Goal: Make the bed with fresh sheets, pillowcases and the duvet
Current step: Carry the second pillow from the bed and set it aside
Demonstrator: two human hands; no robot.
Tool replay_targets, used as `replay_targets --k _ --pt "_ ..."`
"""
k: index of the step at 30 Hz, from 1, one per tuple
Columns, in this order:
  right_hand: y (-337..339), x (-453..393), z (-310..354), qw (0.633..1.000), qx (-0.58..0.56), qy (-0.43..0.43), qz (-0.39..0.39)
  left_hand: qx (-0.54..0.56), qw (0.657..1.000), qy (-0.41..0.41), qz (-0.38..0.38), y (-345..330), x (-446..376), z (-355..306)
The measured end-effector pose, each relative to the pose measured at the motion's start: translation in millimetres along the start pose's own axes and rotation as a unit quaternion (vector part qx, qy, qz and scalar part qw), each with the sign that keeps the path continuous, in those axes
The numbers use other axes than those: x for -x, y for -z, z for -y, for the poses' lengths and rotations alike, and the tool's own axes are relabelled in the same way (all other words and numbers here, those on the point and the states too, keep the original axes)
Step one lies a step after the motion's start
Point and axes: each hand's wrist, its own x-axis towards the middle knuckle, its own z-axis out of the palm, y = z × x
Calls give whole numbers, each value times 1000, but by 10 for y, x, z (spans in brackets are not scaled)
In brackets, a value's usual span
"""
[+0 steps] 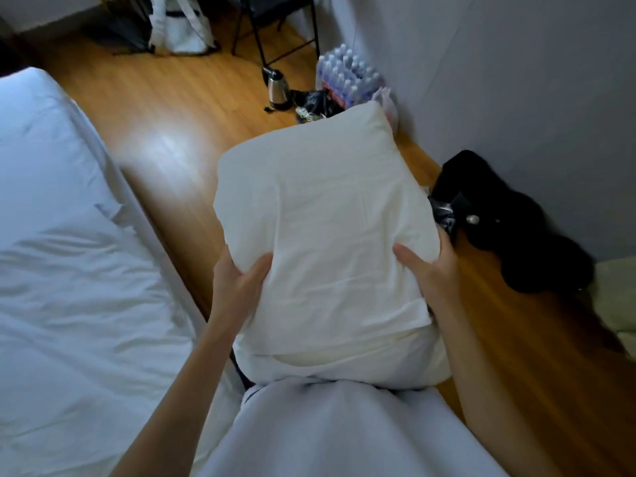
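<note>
The left hand (241, 280) and the right hand (432, 266) clamp opposite sides of a white pillow (323, 228), thumbs pressed into its upper face and fingers hidden beneath. The pillow is held in the air between the hands, its near end against the person's light shirt (330, 432). At that end the pillowcase (344, 325) stops short and a cream strip of pillow shows, so casing appears nearly complete, with the open end left to tuck. Left of the left hand lies the bed (69, 270) under a wrinkled white sheet; no duvet or placed pillow is visible. Beyond the pillow, on the wooden floor (165, 132), stand a kettle (277, 89) and a bottled water pack (347, 75). Right of the right hand lies a black bag (509, 222). No legible writing.
</note>
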Motion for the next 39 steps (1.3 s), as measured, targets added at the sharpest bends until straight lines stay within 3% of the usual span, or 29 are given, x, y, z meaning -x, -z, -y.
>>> replay_targets --k 10,16,21,28,39 --pt "-1311 -2531 679 987 45 65 143 5 989 19 -146 -254 -2023 -404" --pt "-2284 -3860 1503 957 66 102 262 -8 955 21 -297 -149 -3110 -896" --pt "-3047 -4587 1914 936 76 107 327 -3 926 30 -375 -29 -3879 -1099" --pt "-4506 -5681 2376 920 97 109 364 63 917 88 -384 429 -5493 -1007" --pt "-6845 -7103 3804 938 97 164 291 63 928 75 -359 1858 -8489 -1487"
